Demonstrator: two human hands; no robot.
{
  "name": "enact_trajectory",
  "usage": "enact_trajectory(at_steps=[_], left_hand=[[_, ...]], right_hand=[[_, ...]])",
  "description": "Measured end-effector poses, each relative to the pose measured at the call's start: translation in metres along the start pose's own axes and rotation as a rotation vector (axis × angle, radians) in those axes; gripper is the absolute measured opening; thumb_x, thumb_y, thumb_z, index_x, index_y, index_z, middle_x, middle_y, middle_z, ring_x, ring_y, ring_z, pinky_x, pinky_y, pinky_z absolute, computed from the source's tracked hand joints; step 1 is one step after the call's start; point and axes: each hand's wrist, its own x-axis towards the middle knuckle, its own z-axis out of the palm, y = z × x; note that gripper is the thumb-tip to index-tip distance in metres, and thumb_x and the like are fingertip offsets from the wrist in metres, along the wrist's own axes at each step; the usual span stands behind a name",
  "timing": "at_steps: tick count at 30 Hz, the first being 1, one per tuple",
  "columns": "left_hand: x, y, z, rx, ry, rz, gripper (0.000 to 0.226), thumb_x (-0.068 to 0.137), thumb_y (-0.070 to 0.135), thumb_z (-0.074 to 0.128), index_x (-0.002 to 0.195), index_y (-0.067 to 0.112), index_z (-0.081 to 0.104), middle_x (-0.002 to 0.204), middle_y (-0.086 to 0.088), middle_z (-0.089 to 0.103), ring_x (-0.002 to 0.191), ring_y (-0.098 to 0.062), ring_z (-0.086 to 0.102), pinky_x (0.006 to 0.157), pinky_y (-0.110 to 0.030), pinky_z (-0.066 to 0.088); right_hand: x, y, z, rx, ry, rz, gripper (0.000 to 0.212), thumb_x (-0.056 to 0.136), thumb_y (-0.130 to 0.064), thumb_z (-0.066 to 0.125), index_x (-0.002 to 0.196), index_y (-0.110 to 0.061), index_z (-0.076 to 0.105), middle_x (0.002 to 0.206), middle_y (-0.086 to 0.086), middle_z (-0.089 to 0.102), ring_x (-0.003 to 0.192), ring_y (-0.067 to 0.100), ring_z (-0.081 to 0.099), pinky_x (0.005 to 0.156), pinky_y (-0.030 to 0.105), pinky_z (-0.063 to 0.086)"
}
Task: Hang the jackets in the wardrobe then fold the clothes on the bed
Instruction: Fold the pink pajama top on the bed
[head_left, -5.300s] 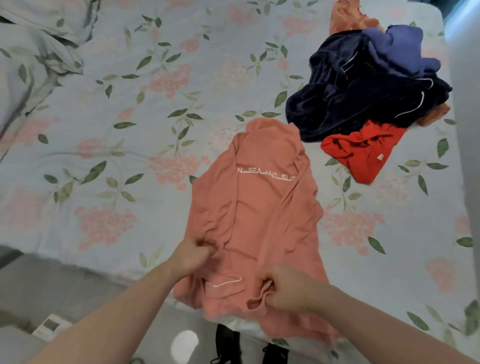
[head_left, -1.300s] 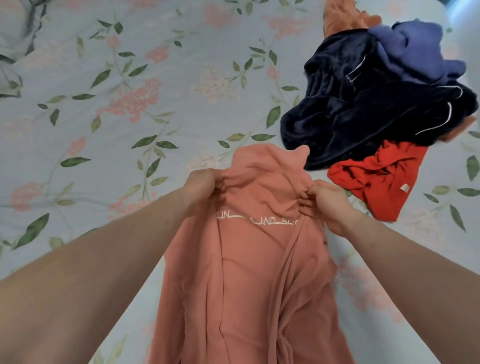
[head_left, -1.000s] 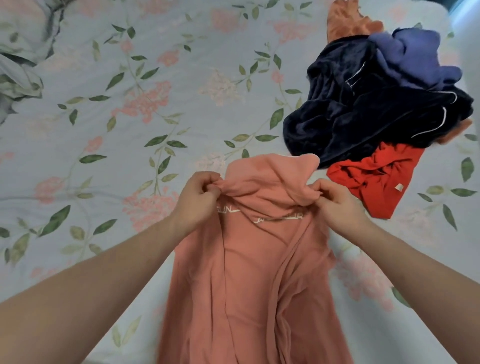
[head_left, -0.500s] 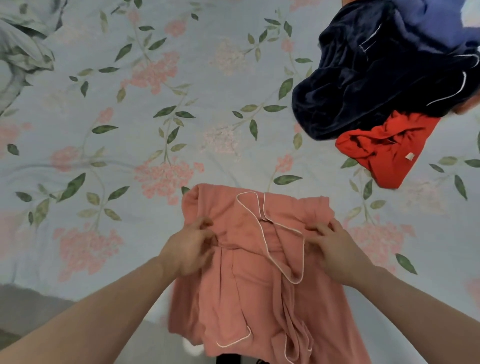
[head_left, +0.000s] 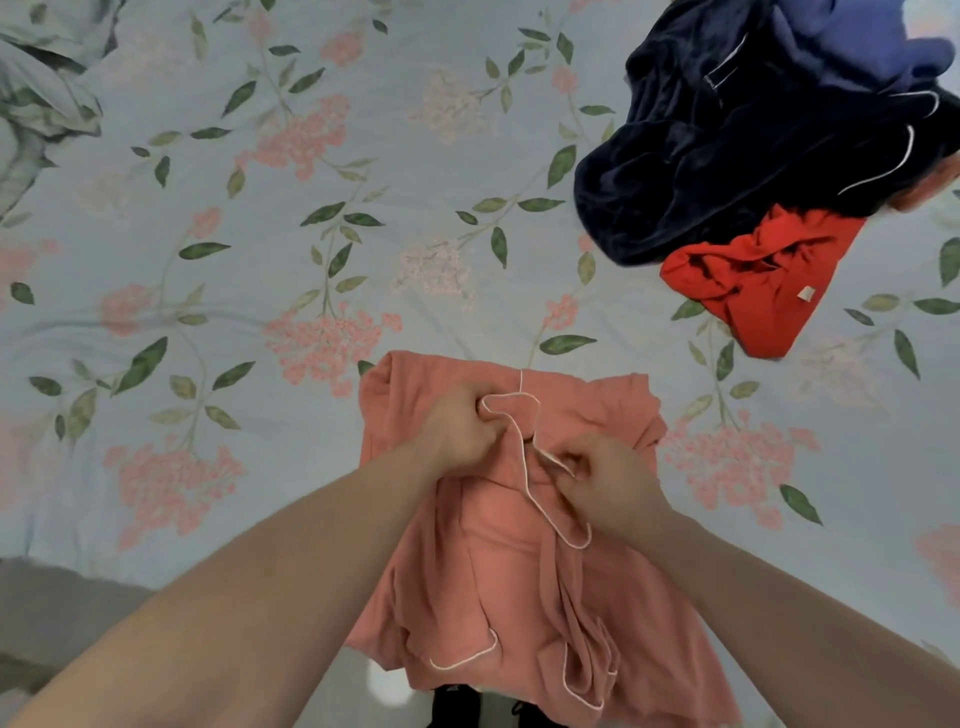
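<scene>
My left hand (head_left: 462, 423) and right hand (head_left: 605, 475) pinch the salmon pyjama top (head_left: 509, 582); its length runs toward me, off the bed (head_left: 311, 249).

The only camera sits on my head, looking forward and steeply down at the bed (head_left: 363, 156) from close above. My forearms enter from 7 and 5 o'clock. The bed's near edge runs along the bottom, toward 7 o'clock, with floor (head_left: 62, 613) showing there. The wide lens bends the edges.
</scene>
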Motion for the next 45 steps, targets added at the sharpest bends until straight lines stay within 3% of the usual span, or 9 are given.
enact_trajectory(at_steps=[4, 9, 15, 17, 20, 24, 34, 43, 45], left_hand=[[-0.026, -0.02, -0.003, 0.335, 0.095, 0.315, 0.018, 0.081, 0.018, 0.06, 0.093, 0.026, 0.072, 0.096, 0.009, 0.051, 0.079, -0.018, 0.058, 0.062, -0.035, 0.046], [-0.066, -0.055, -0.001, 0.444, -0.441, 0.25, 0.062, 0.078, 0.023, 0.055, 0.139, 0.028, 0.06, 0.142, 0.009, 0.049, 0.124, -0.016, 0.056, 0.103, -0.026, 0.046], [-0.066, -0.036, -0.004, 0.206, 0.148, 0.233, 0.027, 0.083, 0.036, 0.06, 0.109, 0.033, 0.066, 0.113, 0.019, 0.06, 0.093, -0.006, 0.061, 0.082, -0.034, 0.053], [-0.051, -0.035, -0.001, 0.279, 0.267, 0.174, 0.039, 0.086, 0.042, 0.063, 0.123, 0.029, 0.063, 0.136, 0.01, 0.054, 0.118, -0.014, 0.054, 0.1, -0.038, 0.048], [-0.028, -0.035, 0.008, 0.46, 0.088, 0.027, 0.085, 0.086, 0.064, 0.057, 0.158, 0.03, 0.029, 0.17, -0.002, 0.011, 0.153, -0.029, 0.013, 0.125, -0.051, 0.015], [-0.011, -0.052, 0.026, 0.626, -0.195, -0.118, 0.116, 0.083, 0.08, 0.05, 0.16, 0.031, -0.021, 0.162, -0.002, -0.039, 0.151, -0.037, -0.03, 0.124, -0.057, -0.01], [0.006, -0.063, 0.035, 0.776, -0.414, -0.22, 0.123, 0.078, 0.093, 0.034, 0.134, 0.026, -0.052, 0.135, -0.005, -0.066, 0.122, -0.035, -0.06, 0.118, -0.064, -0.018], [0.014, -0.067, 0.04, 0.754, -0.448, -0.256, 0.122, 0.079, 0.093, 0.034, 0.132, 0.025, -0.053, 0.128, -0.005, -0.071, 0.116, -0.034, -0.065, 0.113, -0.062, -0.025], [0.014, -0.067, 0.039, 0.751, -0.454, -0.253, 0.122, 0.079, 0.092, 0.034, 0.131, 0.025, -0.054, 0.127, -0.005, -0.071, 0.114, -0.034, -0.066, 0.113, -0.062, -0.025]], right_hand=[[-0.01, 0.004, 0.005, -0.102, -0.131, -0.055, 0.032, 0.091, -0.032, 0.057, 0.118, -0.041, 0.071, 0.091, -0.013, 0.054, 0.09, 0.011, 0.055, 0.075, 0.034, 0.047], [-0.028, 0.016, 0.01, -0.277, -0.375, 0.011, 0.083, 0.07, -0.077, 0.024, 0.133, -0.04, 0.063, 0.109, -0.008, 0.05, 0.108, 0.013, 0.052, 0.086, 0.031, 0.047], [-0.018, 0.016, 0.01, -0.068, 0.265, -0.077, 0.036, 0.079, -0.04, 0.061, 0.109, -0.025, 0.075, 0.119, -0.002, 0.056, 0.11, 0.024, 0.055, 0.095, 0.039, 0.048], [-0.008, 0.015, 0.014, -0.191, 0.313, -0.016, 0.055, 0.08, -0.039, 0.07, 0.133, -0.025, 0.06, 0.142, 0.007, 0.046, 0.128, 0.031, 0.045, 0.103, 0.049, 0.045], [0.002, 0.017, 0.023, -0.325, 0.128, 0.18, 0.107, 0.079, -0.07, 0.06, 0.162, -0.027, 0.009, 0.168, 0.015, 0.005, 0.154, 0.037, 0.009, 0.12, 0.056, 0.025], [0.003, 0.03, 0.042, -0.376, -0.172, 0.309, 0.133, 0.073, -0.091, 0.048, 0.148, -0.028, -0.041, 0.158, 0.012, -0.044, 0.153, 0.044, -0.018, 0.125, 0.06, 0.001], [0.02, 0.044, 0.062, -0.37, -0.303, 0.403, 0.146, 0.055, -0.104, 0.034, 0.141, -0.023, -0.051, 0.139, 0.013, -0.064, 0.138, 0.044, -0.045, 0.114, 0.07, -0.02], [0.025, 0.054, 0.073, -0.301, -0.334, 0.397, 0.142, 0.056, -0.107, 0.013, 0.162, -0.015, -0.01, 0.165, 0.021, -0.01, 0.147, 0.043, -0.015, 0.112, 0.063, -0.016], [0.027, 0.051, 0.069, -0.322, -0.34, 0.409, 0.14, 0.051, -0.108, 0.007, 0.153, -0.021, -0.035, 0.159, 0.015, -0.039, 0.141, 0.041, -0.039, 0.109, 0.066, -0.024]])
